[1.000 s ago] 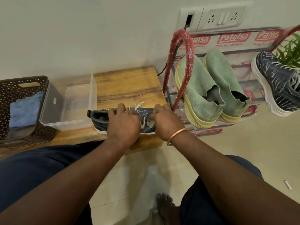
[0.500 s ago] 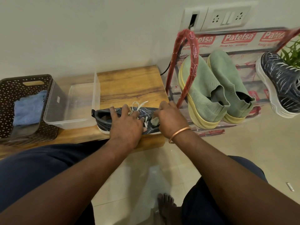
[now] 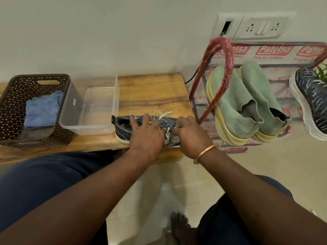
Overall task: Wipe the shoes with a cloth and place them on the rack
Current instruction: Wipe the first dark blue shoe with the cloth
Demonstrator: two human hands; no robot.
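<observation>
A dark navy shoe [image 3: 122, 128] with white laces lies on its side at the front edge of the wooden bench [image 3: 152, 91]. My left hand [image 3: 146, 137] reaches over its middle, fingers spread across the top and thumb on the near side, holding it. At the toe end, my right hand [image 3: 191, 137] grips with curled fingers and hides the toe. The matching dark shoe [image 3: 311, 96] stands on the red rack [image 3: 228, 55] at the far right. A folded blue cloth [image 3: 42, 108] lies in the brown basket [image 3: 10, 96] on the left.
A clear plastic container [image 3: 70, 103] sits between the basket and the shoe. Two green slip-on shoes [image 3: 230, 101] lean on the rack, and a plant [image 3: 323, 69] is beside it. A wall socket [image 3: 261, 27] is above the rack. My bare foot [image 3: 180, 225] is on the tiled floor.
Both hands stay on the dark shoe on the bench. My left fingers have spread further over its top near the laces. The shoe has barely moved.
</observation>
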